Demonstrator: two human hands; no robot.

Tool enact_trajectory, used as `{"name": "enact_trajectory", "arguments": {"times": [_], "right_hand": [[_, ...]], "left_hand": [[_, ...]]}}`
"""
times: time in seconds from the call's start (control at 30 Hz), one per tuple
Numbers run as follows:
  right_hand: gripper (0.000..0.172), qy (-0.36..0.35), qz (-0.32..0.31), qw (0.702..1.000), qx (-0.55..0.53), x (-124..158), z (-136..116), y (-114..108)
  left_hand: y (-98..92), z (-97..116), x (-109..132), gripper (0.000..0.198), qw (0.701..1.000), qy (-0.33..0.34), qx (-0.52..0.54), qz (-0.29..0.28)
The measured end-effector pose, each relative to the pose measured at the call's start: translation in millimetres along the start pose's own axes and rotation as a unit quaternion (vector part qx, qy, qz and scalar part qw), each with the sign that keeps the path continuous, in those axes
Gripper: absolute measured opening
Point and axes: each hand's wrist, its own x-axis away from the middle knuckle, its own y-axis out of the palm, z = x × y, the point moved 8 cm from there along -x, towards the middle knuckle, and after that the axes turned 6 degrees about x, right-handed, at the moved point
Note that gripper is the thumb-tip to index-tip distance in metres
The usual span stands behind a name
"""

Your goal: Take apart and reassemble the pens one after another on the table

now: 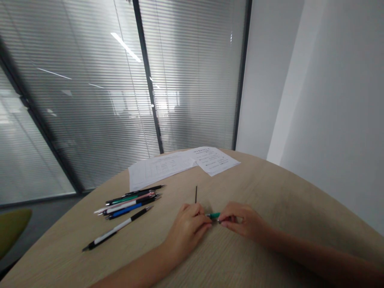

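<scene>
My left hand (pixel 189 227) and my right hand (pixel 240 220) rest on the wooden table (pixel 270 188), fingertips meeting. Both pinch a small green pen (pixel 214 216), of which only a short piece shows between the fingers. A thin black refill (pixel 196 194) lies on the table just beyond my left hand. To the left lies a row of several pens (pixel 132 202), and a black-and-white pen (pixel 117 229) lies apart from them, closer to me.
Two printed paper sheets (pixel 180 164) lie at the far edge of the table. Glass partitions with blinds (pixel 120 100) stand behind, and a white wall (pixel 330 100) rises on the right. A green chair (pixel 12 226) sits at lower left.
</scene>
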Motion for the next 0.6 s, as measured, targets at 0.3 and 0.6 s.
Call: {"name": "enact_trajectory", "arguments": {"times": [0.3,0.6], "right_hand": [[0.009,-0.018,0.006,1.0,0.012,0.1,-2.7,-0.5],[0.01,0.012,0.021,1.0,0.007,0.8,0.9,-3.0]], "left_hand": [[-0.5,3.6,-0.1,0.01,1.0,0.007,0.004,-0.011],[-1.5,0.1,-0.4,0.008,1.0,-0.006,0.017,-0.001]]}}
